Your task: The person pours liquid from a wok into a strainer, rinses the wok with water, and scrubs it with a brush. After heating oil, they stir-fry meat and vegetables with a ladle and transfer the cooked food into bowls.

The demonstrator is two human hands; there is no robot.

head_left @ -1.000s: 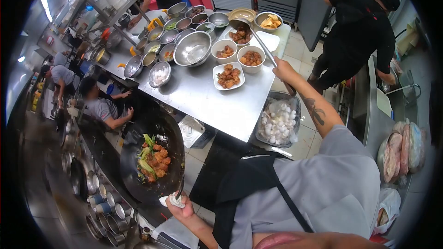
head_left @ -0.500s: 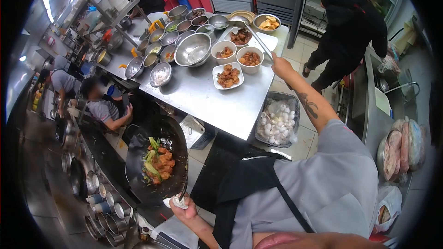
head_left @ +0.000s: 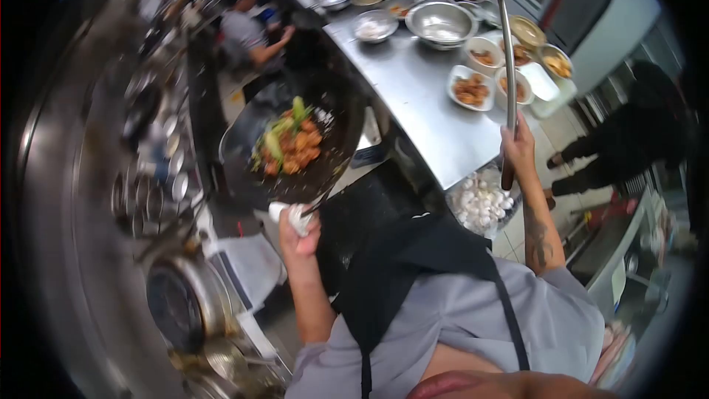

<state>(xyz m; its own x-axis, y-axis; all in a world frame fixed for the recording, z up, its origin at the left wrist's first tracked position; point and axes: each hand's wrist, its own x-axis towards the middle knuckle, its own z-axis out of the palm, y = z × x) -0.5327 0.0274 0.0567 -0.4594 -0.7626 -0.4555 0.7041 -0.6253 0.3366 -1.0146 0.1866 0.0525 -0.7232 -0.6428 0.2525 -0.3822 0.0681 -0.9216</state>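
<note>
My left hand (head_left: 306, 242) is closed around the handle of a black wok (head_left: 240, 181), with a folded white cloth (head_left: 295, 219) between palm and handle. Browned, sauced chunks of food (head_left: 301, 151) and pale green vegetable pieces (head_left: 273, 145) lie in the wok. In my right hand (head_left: 523, 149) is a long-handled ladle (head_left: 509, 59), gripped near the brown end of its handle. It stands nearly upright in view, its bowl raised at the top. Behind it on the steel table sit a square white dish of fried pieces (head_left: 470, 90) and white bowls of similar food (head_left: 484, 54).
A steel table (head_left: 421, 118) carries a large metal bowl (head_left: 442, 24) and several smaller ones. A container of white, round items (head_left: 481, 203) is beside the table's near corner. People (head_left: 251, 33) stand at left; another dark-clothed person (head_left: 628, 125) is at right. Pots (head_left: 185, 299) fill the lower left.
My view has turned to the left. The ladle has swung up from over the dishes to nearly upright. My left hand still grips the wok through the cloth.
</note>
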